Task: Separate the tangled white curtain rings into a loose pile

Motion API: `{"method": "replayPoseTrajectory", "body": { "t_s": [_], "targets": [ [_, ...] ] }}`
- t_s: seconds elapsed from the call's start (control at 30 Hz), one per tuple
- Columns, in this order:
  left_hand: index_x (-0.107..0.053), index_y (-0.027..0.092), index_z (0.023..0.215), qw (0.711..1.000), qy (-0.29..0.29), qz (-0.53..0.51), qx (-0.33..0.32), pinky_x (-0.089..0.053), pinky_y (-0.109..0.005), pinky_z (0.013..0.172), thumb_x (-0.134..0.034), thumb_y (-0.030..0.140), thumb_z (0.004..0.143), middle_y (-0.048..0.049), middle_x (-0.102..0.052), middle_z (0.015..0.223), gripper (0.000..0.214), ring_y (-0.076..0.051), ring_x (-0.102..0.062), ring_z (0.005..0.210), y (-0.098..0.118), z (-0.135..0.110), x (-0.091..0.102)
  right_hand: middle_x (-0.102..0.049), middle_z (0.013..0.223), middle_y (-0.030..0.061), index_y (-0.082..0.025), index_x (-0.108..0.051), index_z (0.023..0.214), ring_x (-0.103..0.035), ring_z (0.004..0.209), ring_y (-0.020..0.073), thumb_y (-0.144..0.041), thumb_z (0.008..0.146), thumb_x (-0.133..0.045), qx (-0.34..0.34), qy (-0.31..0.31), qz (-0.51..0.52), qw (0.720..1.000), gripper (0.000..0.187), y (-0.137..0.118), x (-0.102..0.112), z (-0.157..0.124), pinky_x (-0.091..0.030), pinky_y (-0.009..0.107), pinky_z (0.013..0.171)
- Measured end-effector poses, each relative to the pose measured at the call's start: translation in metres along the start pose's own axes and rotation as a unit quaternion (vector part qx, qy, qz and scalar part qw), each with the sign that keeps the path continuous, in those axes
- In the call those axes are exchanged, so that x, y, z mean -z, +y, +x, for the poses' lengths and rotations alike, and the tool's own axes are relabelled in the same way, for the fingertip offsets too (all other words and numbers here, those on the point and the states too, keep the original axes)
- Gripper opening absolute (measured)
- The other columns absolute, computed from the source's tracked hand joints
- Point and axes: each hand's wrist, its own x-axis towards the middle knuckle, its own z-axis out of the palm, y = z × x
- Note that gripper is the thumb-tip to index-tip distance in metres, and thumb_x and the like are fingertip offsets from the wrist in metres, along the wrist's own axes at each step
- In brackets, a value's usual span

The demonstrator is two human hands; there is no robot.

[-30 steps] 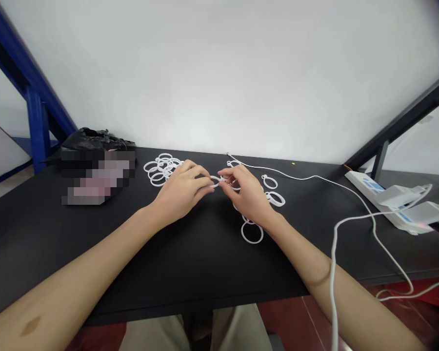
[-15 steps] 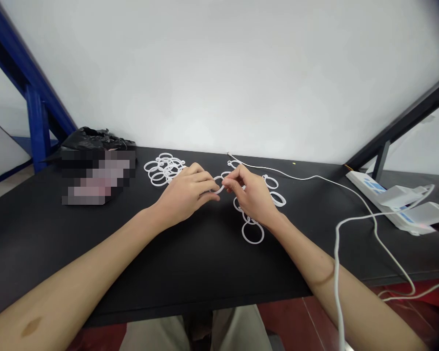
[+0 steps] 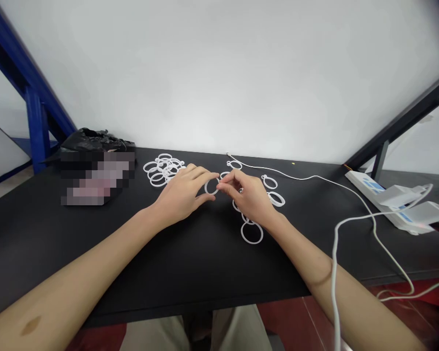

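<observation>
A thin white ring (image 3: 206,190) is upright between my two hands, above the black table. The curved thumb and index finger of my left hand (image 3: 181,192) frame it from above and below, at its edges. Thumb and fingertips of my right hand (image 3: 250,192) pinch its right side; the exact grip point is partly hidden by the fingers. Beneath and beside my right hand lie several more white rings, among them a large one (image 3: 252,233) in front and one with a small loop (image 3: 269,182) to the right. A pile of looped white rings (image 3: 159,170) lies beyond my left hand.
A black plastic bag (image 3: 95,140) and a blurred-out patch are at the left on the black table (image 3: 190,263). A white cable (image 3: 316,177) runs across the right side to a power strip (image 3: 373,187) with plugged-in adapters. A pale wall stands behind.
The ring between my hands has shifted slightly left and shows more of its face. My left thumb and index finger have spread wider around it. My right hand keeps its pinch.
</observation>
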Motion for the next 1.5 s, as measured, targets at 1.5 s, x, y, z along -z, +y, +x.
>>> {"method": "replayPoseTrajectory", "body": {
  "t_s": [1.5],
  "targets": [
    [-0.059, 0.017, 0.124, 1.000, -0.004, -0.004, 0.017, -0.044, -0.045, 0.092, -0.059, 0.042, 0.092, -0.0095, -0.069, 0.110, 0.042, -0.027, -0.053, 0.103, -0.005, 0.000, -0.003, -0.065, 0.102, 0.0047, -0.022, -0.060, 0.103, -0.061, 0.090, 0.0168, -0.022, 0.094, -0.056, 0.088, 0.006, -0.082, 0.993, 0.011, -0.001, -0.002, 0.001, -0.050, 0.031, 0.081]
  ]
}}
